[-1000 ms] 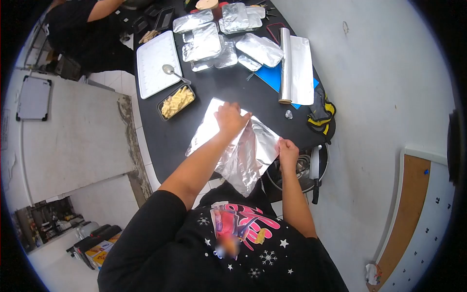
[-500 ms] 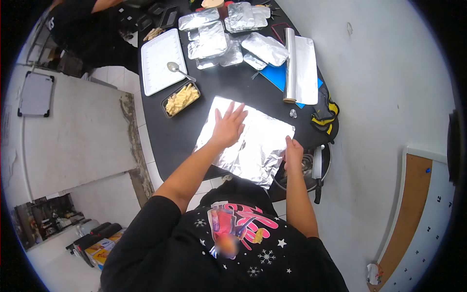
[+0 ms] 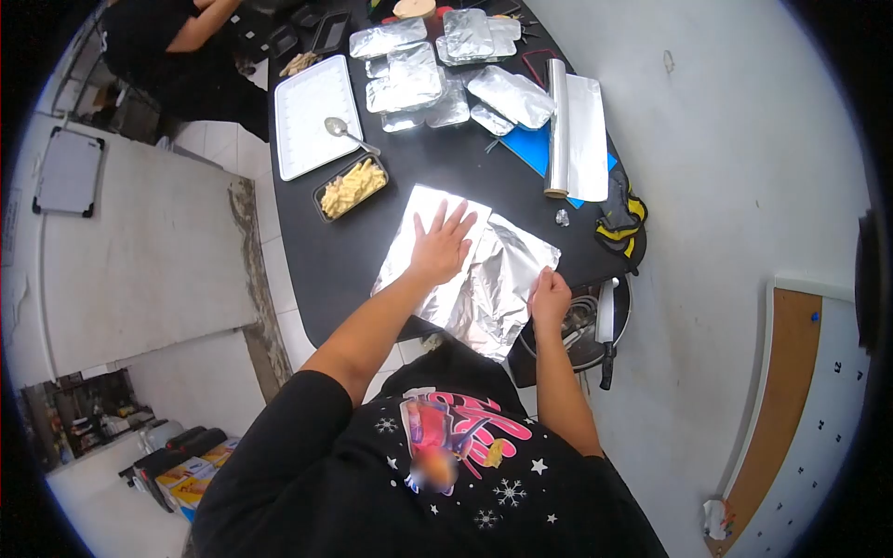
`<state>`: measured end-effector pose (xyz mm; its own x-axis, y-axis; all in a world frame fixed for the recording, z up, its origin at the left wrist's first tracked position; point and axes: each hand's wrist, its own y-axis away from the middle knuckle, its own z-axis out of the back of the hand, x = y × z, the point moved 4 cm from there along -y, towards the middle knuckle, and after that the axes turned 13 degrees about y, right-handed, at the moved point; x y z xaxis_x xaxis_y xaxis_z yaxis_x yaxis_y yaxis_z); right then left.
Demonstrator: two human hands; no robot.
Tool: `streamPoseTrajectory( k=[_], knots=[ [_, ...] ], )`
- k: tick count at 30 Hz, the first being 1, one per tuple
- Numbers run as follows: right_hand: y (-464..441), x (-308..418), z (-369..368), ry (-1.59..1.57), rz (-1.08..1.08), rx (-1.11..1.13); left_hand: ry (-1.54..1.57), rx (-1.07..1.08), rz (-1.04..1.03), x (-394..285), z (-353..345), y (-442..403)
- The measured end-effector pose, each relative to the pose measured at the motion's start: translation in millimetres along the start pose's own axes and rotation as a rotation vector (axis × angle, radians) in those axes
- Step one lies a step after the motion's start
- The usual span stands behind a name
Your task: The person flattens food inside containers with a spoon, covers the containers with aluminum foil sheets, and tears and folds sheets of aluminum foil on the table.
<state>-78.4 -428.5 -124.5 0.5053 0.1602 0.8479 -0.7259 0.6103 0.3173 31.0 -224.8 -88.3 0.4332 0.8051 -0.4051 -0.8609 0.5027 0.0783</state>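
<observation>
A creased sheet of foil [image 3: 502,270] lies across the near edge of the black table, its lower corner hanging over. My left hand [image 3: 440,246] rests on the sheet's left part, fingers spread flat. At the right edge, my right hand [image 3: 550,293] pinches the foil between closed fingers. Up and left of the sheet sits a black container of pale yellow pieces [image 3: 352,187], uncovered. A spoon [image 3: 344,132] lies partly on the white tray [image 3: 307,102]. The foil roll [image 3: 556,139] is at the right, with a length of foil unrolled beside it.
Several foil-covered containers [image 3: 409,79] are grouped at the table's far side. A blue flat item [image 3: 528,149] lies under the roll. Grey-yellow gloves [image 3: 621,219] and a knife [image 3: 606,325] are at the right. Another person [image 3: 181,56] stands at the upper left.
My left hand has gone from bunched fingers to flat and spread on the foil. The sheet has been spread out, and its right part has since creased as my right hand shifted slightly left.
</observation>
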Motion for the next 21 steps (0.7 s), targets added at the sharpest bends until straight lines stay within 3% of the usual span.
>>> streamPoseTrajectory(
  k=[8,11,14,17,21],
  knots=[
    [10,4,14,0.364,0.214,-0.225,-0.001,-0.005,-0.002,-1,0,1],
    [4,-8,10,0.120,0.076,-0.088,0.008,-0.001,-0.003,-1,0,2],
    [18,10,14,-0.162,-0.197,0.083,-0.011,-0.002,-0.002,-1,-2,0],
    [22,10,15,-0.136,-0.209,0.137,0.010,-0.012,0.015,-3,0,2],
    [10,-33,9,0.082,-0.077,0.033,0.005,0.000,0.033,-4,3,2]
  ],
)
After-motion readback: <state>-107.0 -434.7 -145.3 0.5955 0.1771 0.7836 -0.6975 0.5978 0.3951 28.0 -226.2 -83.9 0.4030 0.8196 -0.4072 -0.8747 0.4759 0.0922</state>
